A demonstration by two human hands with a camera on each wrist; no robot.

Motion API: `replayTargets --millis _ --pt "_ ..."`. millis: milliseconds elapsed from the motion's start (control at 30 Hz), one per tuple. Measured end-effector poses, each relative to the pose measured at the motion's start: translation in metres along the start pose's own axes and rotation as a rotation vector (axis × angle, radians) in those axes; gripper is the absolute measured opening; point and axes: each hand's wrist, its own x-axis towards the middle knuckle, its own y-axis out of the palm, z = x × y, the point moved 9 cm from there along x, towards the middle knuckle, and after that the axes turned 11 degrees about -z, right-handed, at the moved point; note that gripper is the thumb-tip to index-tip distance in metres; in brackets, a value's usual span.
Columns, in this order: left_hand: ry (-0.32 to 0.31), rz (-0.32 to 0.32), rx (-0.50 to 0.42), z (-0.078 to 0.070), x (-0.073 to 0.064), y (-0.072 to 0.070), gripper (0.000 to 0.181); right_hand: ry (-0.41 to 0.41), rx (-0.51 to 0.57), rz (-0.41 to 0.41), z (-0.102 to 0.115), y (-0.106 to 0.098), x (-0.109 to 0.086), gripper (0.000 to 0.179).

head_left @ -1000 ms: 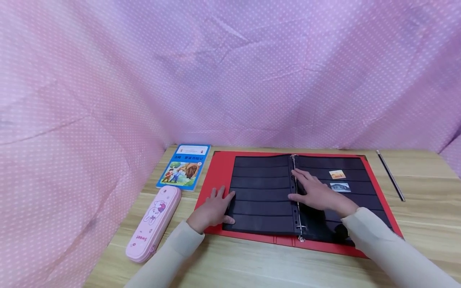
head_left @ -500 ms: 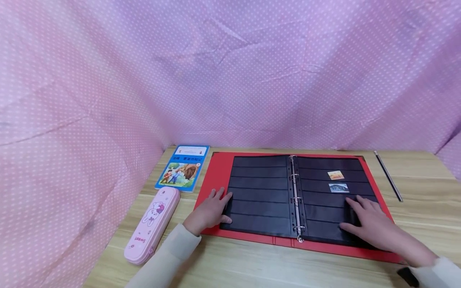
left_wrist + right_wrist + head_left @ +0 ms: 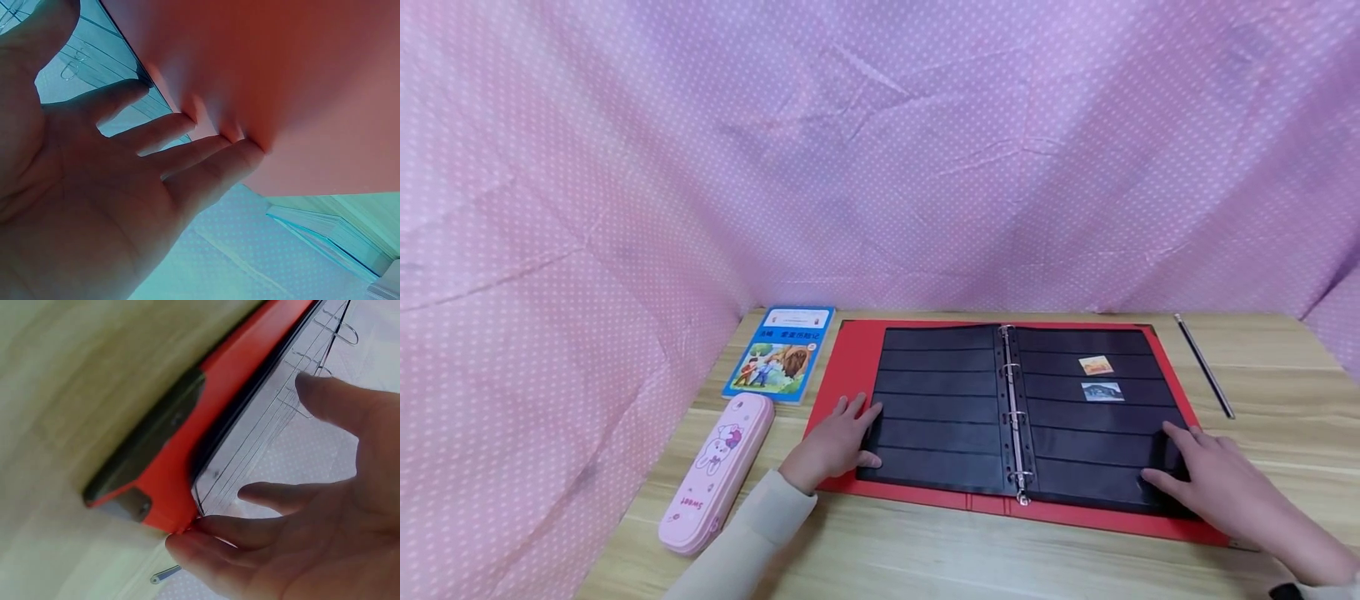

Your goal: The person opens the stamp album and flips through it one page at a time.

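A red ring binder lies spread on the table, with black pocket pages on both sides of its metal rings. Two small stamp-like pictures, one orange and one grey-blue, sit in the right page's upper strips. My left hand rests with spread fingers on the left cover and page edge; in the left wrist view its fingertips touch the red cover. My right hand is at the page's lower right edge, fingers extended. In the right wrist view, its fingertips meet the red cover's edge near a metal corner.
Left of the binder are a blue illustrated book and a pink pencil case. A dark, thin pencil-like stick lies to the right. A pink dotted cloth hangs behind the wooden table.
My right hand has moved from the binder's rings across the right page to its lower right edge, uncovering the rings and page. My left hand has stayed at the left page edge.
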Motion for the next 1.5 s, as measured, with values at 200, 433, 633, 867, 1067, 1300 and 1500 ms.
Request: replayTargets --millis 200,433,633,867,1067,1300,1500 --pt "-0.014 0.005 -0.012 0.001 -0.001 -0.001 0.085 0.015 0.047 -0.046 0.003 -0.009 0.003 0.087" --pt "-0.01 0.004 -0.022 0.001 -0.002 -0.002 0.085 0.008 0.088 -0.085 0.009 -0.017 -0.001 0.076" --pt "-0.008 0.005 -0.016 0.002 -0.002 -0.002 0.085 0.009 0.078 -0.097 0.013 -0.021 -0.002 0.069" --pt "-0.015 0.014 -0.016 0.002 -0.002 0.001 0.085 0.012 0.075 -0.097 0.015 -0.021 -0.003 0.066" --pt "-0.01 0.008 -0.007 0.0 -0.002 0.0 0.085 0.023 0.09 -0.113 0.015 -0.021 -0.006 0.065" --pt "-0.005 0.002 -0.009 -0.001 -0.002 -0.002 0.084 -0.008 0.158 -0.19 0.026 -0.035 -0.009 0.057" --pt "-0.008 0.003 -0.006 -0.002 -0.004 -0.002 0.084 -0.075 0.298 -0.216 0.04 -0.058 -0.014 0.047"
